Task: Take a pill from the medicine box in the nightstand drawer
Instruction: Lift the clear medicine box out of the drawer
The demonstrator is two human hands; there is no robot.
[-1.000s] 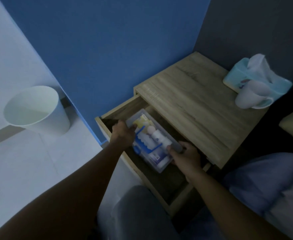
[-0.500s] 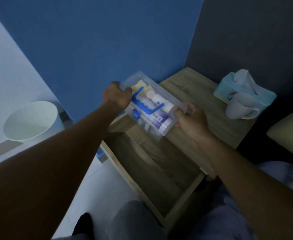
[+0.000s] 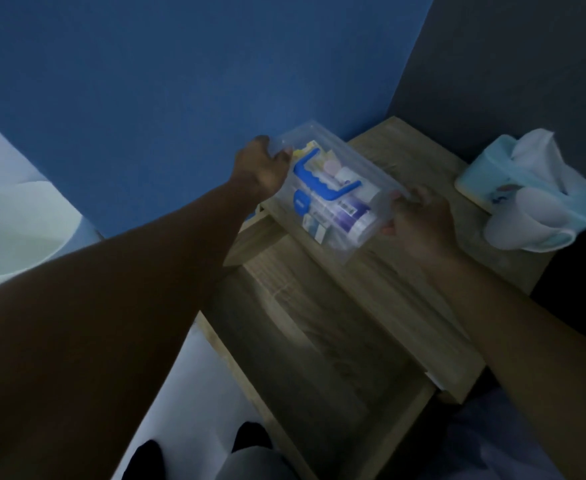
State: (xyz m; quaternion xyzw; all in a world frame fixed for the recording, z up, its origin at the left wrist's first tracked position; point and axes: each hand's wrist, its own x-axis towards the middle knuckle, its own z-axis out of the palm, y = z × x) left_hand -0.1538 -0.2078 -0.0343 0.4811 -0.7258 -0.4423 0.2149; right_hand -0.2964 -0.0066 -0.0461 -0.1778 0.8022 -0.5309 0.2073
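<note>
A clear plastic medicine box (image 3: 364, 171) with a blue handle on its lid is held at the front-left edge of the wooden nightstand top (image 3: 405, 161). Bottles and packets show through its walls. My left hand (image 3: 262, 166) grips the box's far left end. My right hand (image 3: 419, 220) grips its near right end. Below the box the nightstand drawer (image 3: 319, 341) stands pulled open, its wooden bottom bare. I cannot tell whether the box rests on the top or hangs just above it.
A light blue tissue box (image 3: 506, 174) and a white mug (image 3: 523, 226) stand at the right of the nightstand top. A white waste bin (image 3: 14, 230) stands on the floor at the left. Blue wall behind; my knee (image 3: 250, 465) is below.
Both hands lifted the medicine box out of the drawer and carried it up toward the nightstand top. The drawer now holds nothing visible.
</note>
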